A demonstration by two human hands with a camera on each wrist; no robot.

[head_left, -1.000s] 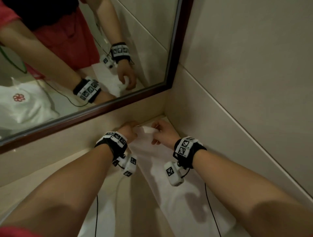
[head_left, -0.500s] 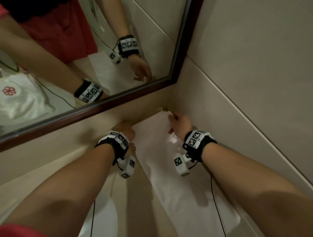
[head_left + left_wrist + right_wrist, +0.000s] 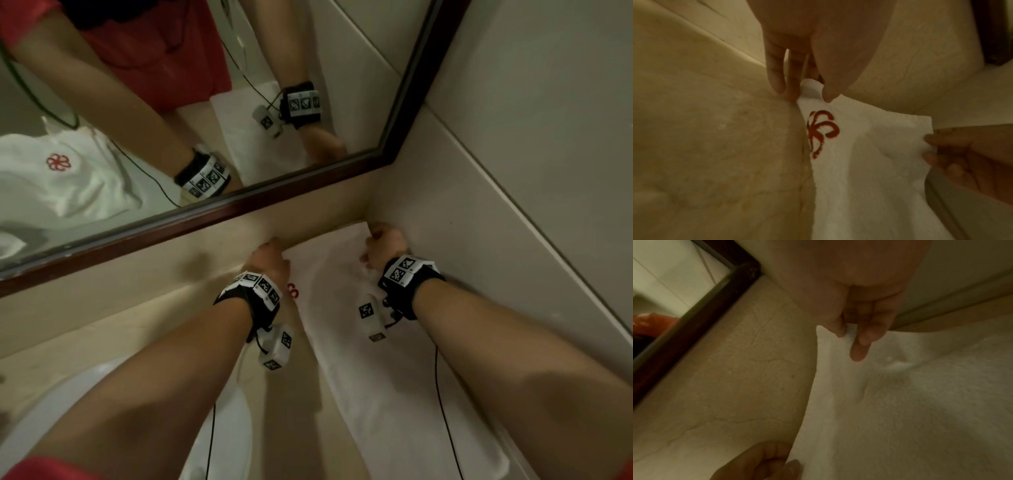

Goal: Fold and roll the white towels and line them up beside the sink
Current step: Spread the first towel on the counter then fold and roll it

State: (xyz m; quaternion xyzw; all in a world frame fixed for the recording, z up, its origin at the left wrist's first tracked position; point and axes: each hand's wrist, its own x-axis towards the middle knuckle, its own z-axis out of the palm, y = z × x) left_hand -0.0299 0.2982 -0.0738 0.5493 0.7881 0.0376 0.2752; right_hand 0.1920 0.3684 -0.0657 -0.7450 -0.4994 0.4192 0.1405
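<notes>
A long white towel (image 3: pixel 387 383) lies flat on the beige counter, running from the back corner toward me. My left hand (image 3: pixel 270 260) pinches its far left corner (image 3: pixel 812 91), just above a red embroidered flower (image 3: pixel 821 131). My right hand (image 3: pixel 383 245) pinches the far right corner (image 3: pixel 849 331) close to the side wall. In the left wrist view the right hand (image 3: pixel 962 151) shows at the towel's edge. In the right wrist view the left hand (image 3: pixel 766 462) shows at the bottom. The sink's white rim (image 3: pixel 236 428) curves below my left forearm.
A dark-framed mirror (image 3: pixel 239 202) rises behind the counter, reflecting my arms and a crumpled white towel (image 3: pixel 61 178) with a red flower. A tiled wall (image 3: pixel 513 171) closes off the right side. Black cables (image 3: pixel 442 404) hang from both wrist cameras over the towel.
Both hands have drawn apart along the towel's far edge, spreading it flat toward the back corner; the right hand has moved right to the side wall.
</notes>
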